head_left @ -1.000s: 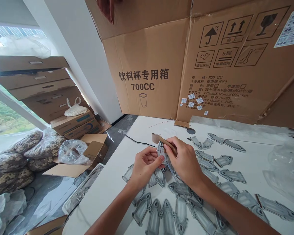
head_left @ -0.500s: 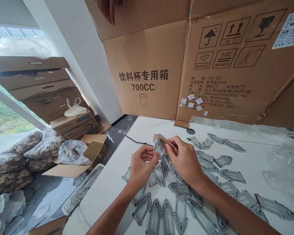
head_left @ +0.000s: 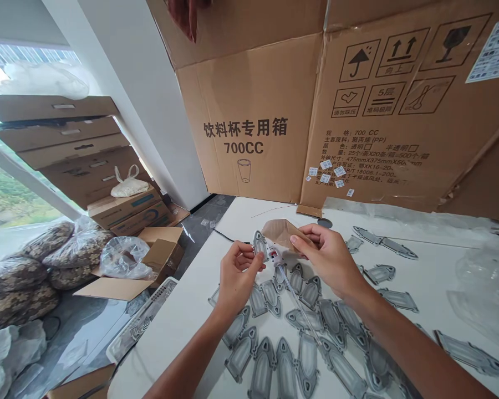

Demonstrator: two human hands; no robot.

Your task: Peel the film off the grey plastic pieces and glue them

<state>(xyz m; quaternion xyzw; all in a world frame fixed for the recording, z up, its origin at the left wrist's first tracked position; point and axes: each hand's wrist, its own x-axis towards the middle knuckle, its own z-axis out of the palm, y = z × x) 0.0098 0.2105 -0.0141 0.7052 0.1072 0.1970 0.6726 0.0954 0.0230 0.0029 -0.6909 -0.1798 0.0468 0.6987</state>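
A small grey pointed part is pinched between thumb and fingers of the left hand, held just above the white surface. Beside it, a brown paper-like piece is held in the closed grip of the right hand; a white component with a thin clear strand hanging down is seen between the two hands. Many similar grey parts lie spread on the surface below. A large cardboard box stands behind.
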